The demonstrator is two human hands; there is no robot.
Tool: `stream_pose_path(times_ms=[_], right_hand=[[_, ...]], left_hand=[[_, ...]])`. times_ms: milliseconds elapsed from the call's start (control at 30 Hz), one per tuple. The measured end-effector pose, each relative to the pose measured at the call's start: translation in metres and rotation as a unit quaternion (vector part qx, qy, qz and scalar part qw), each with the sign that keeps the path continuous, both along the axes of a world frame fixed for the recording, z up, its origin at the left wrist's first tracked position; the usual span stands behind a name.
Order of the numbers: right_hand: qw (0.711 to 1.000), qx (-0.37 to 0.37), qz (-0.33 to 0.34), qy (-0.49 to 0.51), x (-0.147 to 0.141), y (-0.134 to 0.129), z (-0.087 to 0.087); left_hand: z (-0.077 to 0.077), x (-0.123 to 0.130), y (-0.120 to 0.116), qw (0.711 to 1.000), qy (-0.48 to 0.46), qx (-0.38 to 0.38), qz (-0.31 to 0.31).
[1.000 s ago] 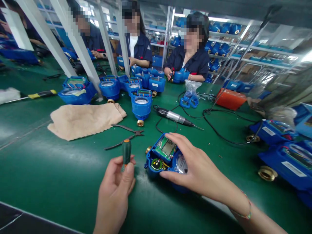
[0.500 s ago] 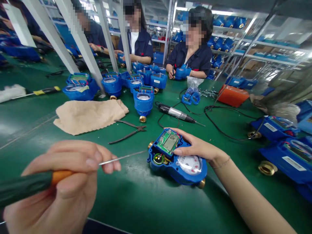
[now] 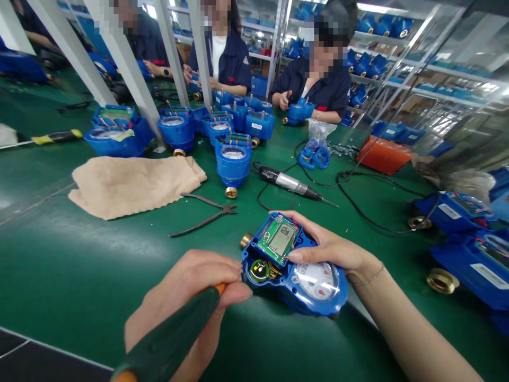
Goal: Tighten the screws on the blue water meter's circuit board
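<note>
- Left hand (image 3: 186, 297): closed around a green-handled screwdriver (image 3: 167, 334), tip hidden.
- Right hand (image 3: 326, 249): gripping an open blue water meter (image 3: 318, 305), fingers along its edge, just beside the exposed circuit board with LCD (image 3: 278, 241).
- Meter: just right of left hand, above green bench mat (image 3: 79, 265).
- Beyond meter: pliers (image 3: 210, 212), electric screwdriver (image 3: 286, 183), beige cloth (image 3: 127, 185).
</note>
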State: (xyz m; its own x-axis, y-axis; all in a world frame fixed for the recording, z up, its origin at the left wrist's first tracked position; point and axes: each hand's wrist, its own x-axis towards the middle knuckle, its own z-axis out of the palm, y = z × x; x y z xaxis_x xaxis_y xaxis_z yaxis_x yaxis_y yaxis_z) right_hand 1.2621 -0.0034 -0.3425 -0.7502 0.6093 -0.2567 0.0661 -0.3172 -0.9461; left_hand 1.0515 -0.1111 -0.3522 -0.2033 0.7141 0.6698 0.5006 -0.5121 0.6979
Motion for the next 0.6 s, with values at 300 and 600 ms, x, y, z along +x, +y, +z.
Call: stream_pose_path(times_ms=[300,600], right_hand=[[0.998,-0.054,-0.012,0.033,0.001,0.0,-0.003],[0.997,-0.069,-0.007,0.044,0.002,0.004,-0.004]], left_hand=[[-0.004,0.004,0.006,0.997,-0.032,0.003,-0.077],[-0.003,-0.017,0.015,0.987,0.042,-0.038,-0.152]])
